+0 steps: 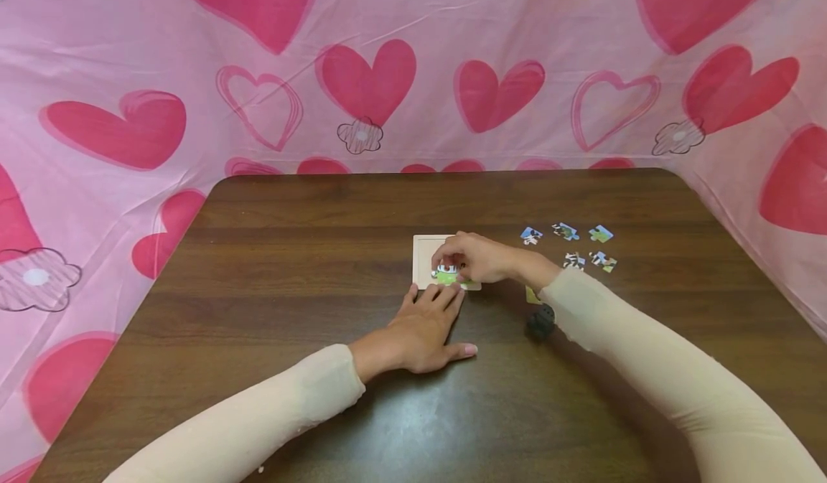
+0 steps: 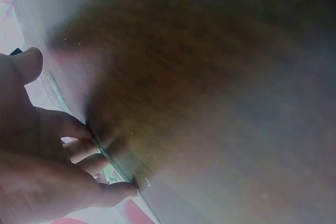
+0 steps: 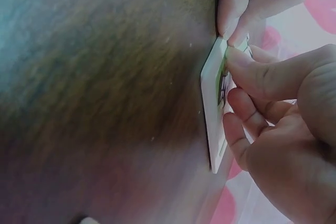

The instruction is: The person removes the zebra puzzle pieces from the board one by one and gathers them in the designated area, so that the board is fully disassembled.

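Note:
A small square wooden puzzle tray (image 1: pixel 423 250) lies on the table. Along its near edge the fingertips of my left hand (image 1: pixel 423 331) rest, fingers straight and thumb spread over the wood. My right hand (image 1: pixel 483 256) is over the tray, thumb and curled fingers pinching a green and white puzzle piece (image 1: pixel 446 275) low against the tray's surface. The right wrist view shows the thumb (image 3: pixel 257 72) on the green picture area beside the tray's pale rim (image 3: pixel 209 90). My right hand hides much of the tray's right side.
Several loose jigsaw pieces (image 1: pixel 601 233) lie at the right on the brown table (image 1: pixel 310 253). A yellowish piece (image 1: pixel 533 295) and a dark round object (image 1: pixel 541 322) sit by the right cuff. Pink heart-patterned cloth (image 1: pixel 439 16) hangs behind the table.

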Available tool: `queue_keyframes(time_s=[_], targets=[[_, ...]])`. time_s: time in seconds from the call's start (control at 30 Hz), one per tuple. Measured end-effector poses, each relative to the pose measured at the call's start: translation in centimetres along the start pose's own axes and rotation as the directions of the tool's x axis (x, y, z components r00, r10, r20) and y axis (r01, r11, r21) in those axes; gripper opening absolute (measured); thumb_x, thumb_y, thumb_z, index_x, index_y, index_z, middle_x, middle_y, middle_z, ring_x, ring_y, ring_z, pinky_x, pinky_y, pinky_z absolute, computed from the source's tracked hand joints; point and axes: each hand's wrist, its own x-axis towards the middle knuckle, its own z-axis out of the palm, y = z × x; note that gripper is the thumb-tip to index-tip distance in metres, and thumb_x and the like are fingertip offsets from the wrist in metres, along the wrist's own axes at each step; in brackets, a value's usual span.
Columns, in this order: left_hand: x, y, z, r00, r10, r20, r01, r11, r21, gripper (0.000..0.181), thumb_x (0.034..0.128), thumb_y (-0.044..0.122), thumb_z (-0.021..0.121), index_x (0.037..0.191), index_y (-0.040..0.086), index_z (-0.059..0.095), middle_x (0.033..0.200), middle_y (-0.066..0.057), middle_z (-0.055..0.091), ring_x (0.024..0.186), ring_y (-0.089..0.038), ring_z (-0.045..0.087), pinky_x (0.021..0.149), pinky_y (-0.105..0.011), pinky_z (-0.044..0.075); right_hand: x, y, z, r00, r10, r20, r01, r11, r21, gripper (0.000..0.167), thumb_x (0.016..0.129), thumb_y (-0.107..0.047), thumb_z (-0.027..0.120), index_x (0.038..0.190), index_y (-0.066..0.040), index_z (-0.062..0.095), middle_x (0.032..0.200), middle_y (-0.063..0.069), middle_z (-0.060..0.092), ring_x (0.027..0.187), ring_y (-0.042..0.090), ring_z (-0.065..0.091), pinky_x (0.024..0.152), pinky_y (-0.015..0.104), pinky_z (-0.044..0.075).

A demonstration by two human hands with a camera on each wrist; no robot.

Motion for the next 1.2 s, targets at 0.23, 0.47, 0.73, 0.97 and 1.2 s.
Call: queue_keyframes(time_s=[0.23, 0.47, 0.73, 0.97, 1.2], targets=[[0.0, 0.0, 0.0, 1.000, -0.001, 0.003, 0.001, 1.000, -0.002, 0.089, 0.0904, 0.070, 0.039, 0.155, 0.012, 0.019, 0.160, -0.001, 0.016, 0.145, -0.020, 0.015, 0.114, -0.055, 0.013, -0.4, 0.1, 0.0, 1.000, 0.018, -0.004, -0.019, 1.000, -0.020, 0.048, 0.074, 0.016, 0.070, 0.111, -0.013, 0.070, 0.089, 0.003, 0.058, 0.089, 0.022, 0.046, 0.079, 0.035, 0.040], [0.1, 0.0, 0.2, 1.000, 0.002, 0.004, -0.002, 1.000, -0.007, 0.089, 0.0904, 0.070, 0.038, 0.155, 0.012, 0.019, 0.160, -0.001, 0.015, 0.145, -0.020, 0.015, 0.114, -0.056, 0.013, -0.6, 0.1, -0.1, 1.000, 0.012, -0.009, -0.013, 0.998, -0.068, 0.045, 0.075, 0.012, 0.073, 0.113, -0.011, 0.070, 0.088, 0.002, 0.059, 0.087, 0.021, 0.047, 0.078, 0.033, 0.041], [0.1, -0.1, 0.2, 1.000, 0.006, 0.001, -0.006, 1.000, -0.016, 0.089, 0.0907, 0.070, 0.038, 0.155, 0.011, 0.019, 0.161, -0.002, 0.014, 0.145, -0.020, 0.015, 0.114, -0.056, 0.013, -0.9, 0.1, 0.0, 0.998, -0.012, -0.061, 0.004, 0.993, -0.119, 0.040, 0.078, 0.010, 0.071, 0.113, -0.009, 0.071, 0.086, 0.001, 0.058, 0.082, 0.019, 0.045, 0.073, 0.031, 0.040], [0.1, 0.0, 0.0, 1.000, 0.003, 0.007, -0.003, 1.000, -0.016, 0.088, 0.0907, 0.070, 0.038, 0.154, 0.011, 0.020, 0.161, -0.002, 0.013, 0.145, -0.021, 0.015, 0.114, -0.055, 0.013, -1.8, 0.6, -0.9, 0.992, 0.038, -0.122, -0.051, 0.993, -0.103, 0.038, 0.084, 0.007, 0.067, 0.119, -0.007, 0.068, 0.093, 0.002, 0.061, 0.089, 0.020, 0.051, 0.077, 0.035, 0.044], [0.0, -0.1, -0.1, 1.000, 0.004, 0.016, -0.004, 1.000, -0.027, 0.089, 0.0908, 0.070, 0.038, 0.155, 0.011, 0.017, 0.162, -0.003, 0.011, 0.146, -0.021, 0.013, 0.115, -0.055, 0.011, -4.5, 1.7, -2.0, 0.978, 0.072, -0.194, -0.088, 0.993, -0.079, 0.040, 0.082, 0.005, 0.072, 0.120, -0.004, 0.067, 0.092, 0.001, 0.062, 0.090, 0.021, 0.053, 0.076, 0.038, 0.045]])
